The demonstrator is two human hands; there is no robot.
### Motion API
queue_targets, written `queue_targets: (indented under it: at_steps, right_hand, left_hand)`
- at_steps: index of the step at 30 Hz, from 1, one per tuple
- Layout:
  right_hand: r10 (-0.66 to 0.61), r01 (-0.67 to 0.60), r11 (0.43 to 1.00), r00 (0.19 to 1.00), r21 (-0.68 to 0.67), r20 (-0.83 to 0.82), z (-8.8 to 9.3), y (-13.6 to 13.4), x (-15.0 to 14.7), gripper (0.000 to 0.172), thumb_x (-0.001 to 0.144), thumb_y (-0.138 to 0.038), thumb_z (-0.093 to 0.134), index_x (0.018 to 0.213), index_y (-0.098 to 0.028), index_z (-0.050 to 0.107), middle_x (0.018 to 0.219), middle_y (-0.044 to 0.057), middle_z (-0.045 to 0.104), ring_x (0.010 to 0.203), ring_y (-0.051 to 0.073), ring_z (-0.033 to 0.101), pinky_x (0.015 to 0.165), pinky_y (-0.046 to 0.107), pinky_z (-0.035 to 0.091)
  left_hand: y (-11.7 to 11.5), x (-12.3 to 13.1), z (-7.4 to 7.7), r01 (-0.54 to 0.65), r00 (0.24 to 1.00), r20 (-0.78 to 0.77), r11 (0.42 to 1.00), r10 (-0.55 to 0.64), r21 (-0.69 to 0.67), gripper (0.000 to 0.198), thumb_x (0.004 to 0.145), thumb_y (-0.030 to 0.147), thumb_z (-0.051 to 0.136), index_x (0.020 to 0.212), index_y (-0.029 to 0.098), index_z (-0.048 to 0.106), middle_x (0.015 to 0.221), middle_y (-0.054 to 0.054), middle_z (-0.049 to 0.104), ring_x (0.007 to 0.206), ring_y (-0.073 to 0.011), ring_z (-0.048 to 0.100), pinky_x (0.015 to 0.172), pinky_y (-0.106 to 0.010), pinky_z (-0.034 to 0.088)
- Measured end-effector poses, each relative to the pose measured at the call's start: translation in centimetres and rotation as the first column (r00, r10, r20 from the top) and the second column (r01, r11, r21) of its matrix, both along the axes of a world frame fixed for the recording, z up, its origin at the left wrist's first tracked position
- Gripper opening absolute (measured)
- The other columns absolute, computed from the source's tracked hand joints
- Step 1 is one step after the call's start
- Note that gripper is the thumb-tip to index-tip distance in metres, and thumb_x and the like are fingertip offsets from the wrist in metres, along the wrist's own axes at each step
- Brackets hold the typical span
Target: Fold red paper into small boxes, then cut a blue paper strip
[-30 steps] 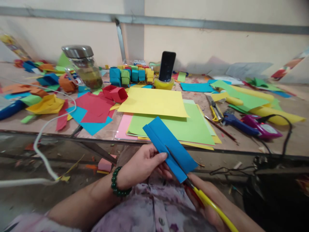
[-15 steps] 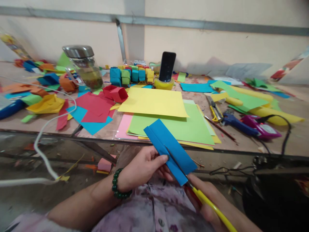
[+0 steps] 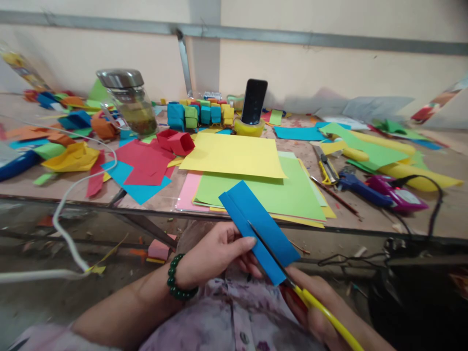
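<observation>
A blue paper strip (image 3: 256, 214) with a lengthwise crease is held over the table's front edge, partly cut along its length. My left hand (image 3: 226, 248), a green bead bracelet on its wrist, pinches the strip's narrow near side between thumb and fingers. My right hand (image 3: 310, 297) grips yellow-handled scissors (image 3: 314, 302). Their dark blade lies in the slit, its tip near the middle of the strip. The fingers inside the handles are partly hidden. Just beyond the strip lies a stack of green paper (image 3: 292, 200) with a yellow sheet (image 3: 234, 156) on top.
Red paper (image 3: 146, 163) and a glass jar (image 3: 133, 105) are on the left, near a white cable (image 3: 66, 224). A phone (image 3: 254, 102) stands at the back by small paper boxes (image 3: 175, 117). To the right lie a utility knife (image 3: 327, 163), a pencil (image 3: 336, 197) and a blue glue gun (image 3: 365, 190).
The scissor blades have come together along the slit in the blue paper, and the blade shows more clearly. Both hands stay almost in place.
</observation>
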State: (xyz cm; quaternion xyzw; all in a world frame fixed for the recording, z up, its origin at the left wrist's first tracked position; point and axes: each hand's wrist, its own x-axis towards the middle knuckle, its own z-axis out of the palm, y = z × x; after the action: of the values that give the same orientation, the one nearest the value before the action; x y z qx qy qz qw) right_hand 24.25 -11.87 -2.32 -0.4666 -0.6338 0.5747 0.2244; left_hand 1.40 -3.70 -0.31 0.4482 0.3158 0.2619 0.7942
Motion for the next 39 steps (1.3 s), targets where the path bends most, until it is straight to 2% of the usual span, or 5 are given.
queue_targets:
  at_steps: [4, 13, 26, 34, 39]
  right_hand:
    - [0.015, -0.014, 1.000, 0.999, 0.007, -0.033, -0.1, -0.3, 0.1, 0.086, 0.074, -0.086, 0.037, 0.116, -0.015, 0.061, 0.056, -0.004, 0.035, 0.050, 0.009, 0.028, 0.044, 0.021, 0.027]
    - [-0.047, 0.047, 0.999, 0.998, 0.023, 0.031, 0.4, -0.4, -0.7, 0.095, 0.066, -0.091, 0.041, 0.127, -0.019, 0.056, 0.060, -0.001, 0.047, 0.056, 0.016, 0.043, 0.052, 0.026, 0.038]
    - [0.001, -0.001, 0.999, 1.000, 0.043, 0.004, 1.4, 0.3, -1.1, 0.072, 0.076, -0.087, 0.031, 0.078, -0.018, 0.051, 0.059, -0.006, 0.030, 0.053, 0.008, 0.024, 0.047, 0.024, 0.020]
    - [-0.067, 0.067, 0.998, 0.998, 0.010, -0.010, 1.6, 0.0, -1.0, 0.068, 0.078, -0.082, 0.039, 0.082, -0.017, 0.056, 0.059, -0.006, 0.028, 0.054, 0.009, 0.023, 0.048, 0.025, 0.019]
    - [-0.103, 0.096, 0.993, 0.990, -0.074, -0.099, -0.1, 0.0, -1.0, 0.069, 0.075, -0.083, 0.046, 0.097, -0.019, 0.059, 0.058, -0.006, 0.030, 0.052, 0.009, 0.024, 0.047, 0.023, 0.021]
  left_hand:
    - [0.5, -0.5, -0.2, -0.013, 1.000, -0.005, 1.000, 0.013, 0.004, 0.041, 0.082, 0.049, 0.068, 0.094, 0.010, 0.062, 0.073, -0.009, 0.072, 0.061, -0.0153, 0.070, 0.055, -0.018, 0.051]
    - [1.2, -0.8, 0.1, -0.137, 0.989, -0.047, 0.990, 0.137, 0.021, 0.042, 0.079, 0.049, 0.070, 0.086, 0.009, 0.063, 0.069, -0.009, 0.071, 0.060, -0.0157, 0.069, 0.056, -0.019, 0.052]
    - [1.0, -0.6, 0.1, -0.145, 0.987, -0.069, 0.989, 0.146, 0.011, 0.045, 0.077, 0.051, 0.072, 0.089, 0.009, 0.061, 0.069, -0.009, 0.071, 0.058, -0.0149, 0.069, 0.054, -0.018, 0.052]
    - [0.9, -0.4, -0.3, -0.137, 0.990, -0.036, 0.990, 0.136, -0.015, 0.044, 0.077, 0.049, 0.072, 0.091, 0.009, 0.060, 0.069, -0.008, 0.072, 0.058, -0.0142, 0.069, 0.054, -0.018, 0.053]
    - [1.7, -0.8, -0.1, -0.184, 0.982, -0.029, 0.983, 0.185, 0.016, 0.040, 0.077, 0.047, 0.072, 0.085, 0.009, 0.062, 0.071, -0.008, 0.072, 0.059, -0.0142, 0.069, 0.054, -0.017, 0.052]
